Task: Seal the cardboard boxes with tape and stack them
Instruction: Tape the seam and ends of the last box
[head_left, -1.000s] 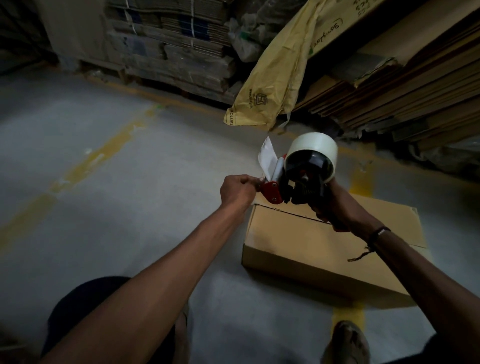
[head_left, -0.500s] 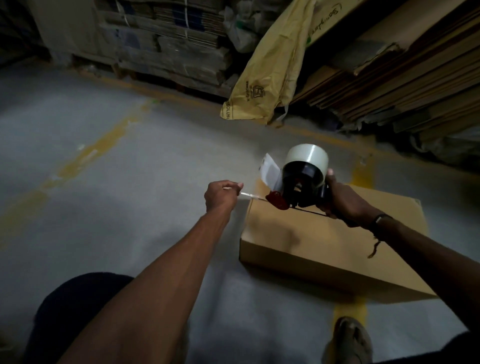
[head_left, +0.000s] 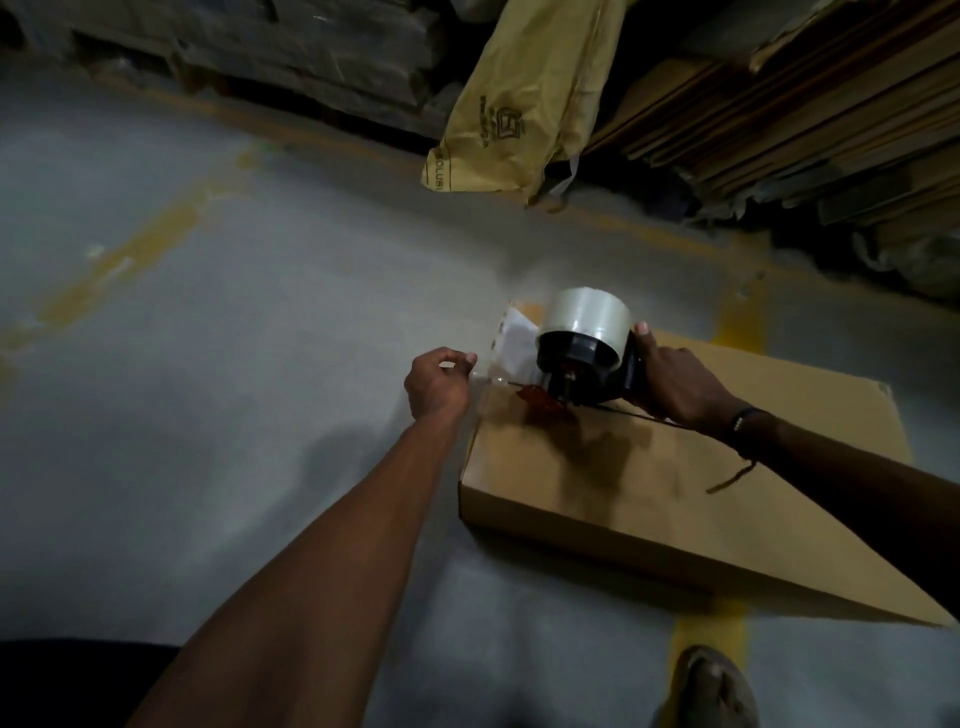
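A flat brown cardboard box (head_left: 675, 499) lies on the grey floor, its top flaps closed along a dark centre seam. My right hand (head_left: 670, 382) grips the handle of a black and red tape dispenser (head_left: 576, 364) carrying a clear tape roll (head_left: 589, 312), set down at the box's far left end on the seam. My left hand (head_left: 439, 387) sits just left of the box edge and pinches the free end of the tape (head_left: 488, 376) pulled out from the dispenser.
Flattened cardboard sheets (head_left: 789, 114) are piled at the back right, with a yellow sack (head_left: 514, 109) hanging in front of them. Bundled stock on a pallet (head_left: 291, 57) lines the back left. Yellow floor lines (head_left: 119, 270) cross the concrete. My foot (head_left: 711, 691) stands near the box's front.
Both hands have dropped toward the box. The dispenser came down from mid-air onto the box's left end, and my left hand drew the tape end out to the left, past the edge.
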